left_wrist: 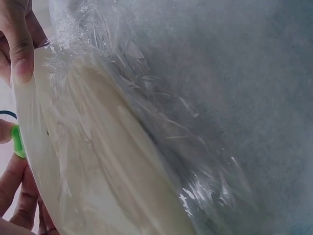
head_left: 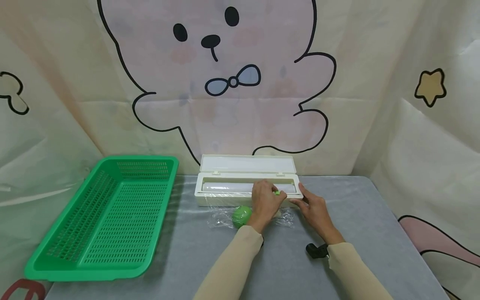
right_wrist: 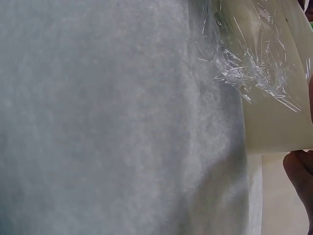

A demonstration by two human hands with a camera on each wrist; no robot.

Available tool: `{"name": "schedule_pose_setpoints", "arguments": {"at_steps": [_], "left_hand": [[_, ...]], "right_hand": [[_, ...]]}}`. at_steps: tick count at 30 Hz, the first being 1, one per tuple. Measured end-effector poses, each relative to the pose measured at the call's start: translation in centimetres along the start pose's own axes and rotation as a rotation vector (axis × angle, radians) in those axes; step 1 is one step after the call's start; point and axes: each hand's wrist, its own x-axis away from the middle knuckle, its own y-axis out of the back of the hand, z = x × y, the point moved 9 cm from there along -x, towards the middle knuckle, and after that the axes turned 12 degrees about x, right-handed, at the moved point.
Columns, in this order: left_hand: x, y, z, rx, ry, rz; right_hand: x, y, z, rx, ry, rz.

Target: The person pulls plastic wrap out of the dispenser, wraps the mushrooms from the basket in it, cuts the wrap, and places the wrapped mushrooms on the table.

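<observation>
A white cling film dispenser (head_left: 221,201) stands with its lid raised, its film roll (head_left: 225,187) visible inside. My left hand (head_left: 264,204) pinches the small green slide cutter (head_left: 277,193) on the front rim. My right hand (head_left: 315,212) grips the dispenser's right front corner, thumb in front. Clear cling film (head_left: 219,217) hangs over the front edge onto the table. A green ball-shaped thing (head_left: 241,216) lies under it, partly behind my left wrist. In the left wrist view a cream, elongated thing (left_wrist: 112,122) shows under crinkled film.
An open green plastic basket (head_left: 146,260) stands at the left of the grey-covered table (head_left: 285,271). A printed cloth backdrop (head_left: 360,137) rises right behind the dispenser and along both sides. A black wrist camera mount (head_left: 316,251) sticks out from my right wrist.
</observation>
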Motion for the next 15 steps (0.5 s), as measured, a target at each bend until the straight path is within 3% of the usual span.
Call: {"name": "schedule_pose_setpoints", "arguments": {"at_steps": [15], "left_hand": [[-0.08,0.45,0.13,-0.067,-0.023,-0.002]], "right_hand": [[0.03,-0.05,-0.12,-0.004,0.043,-0.011]]}}
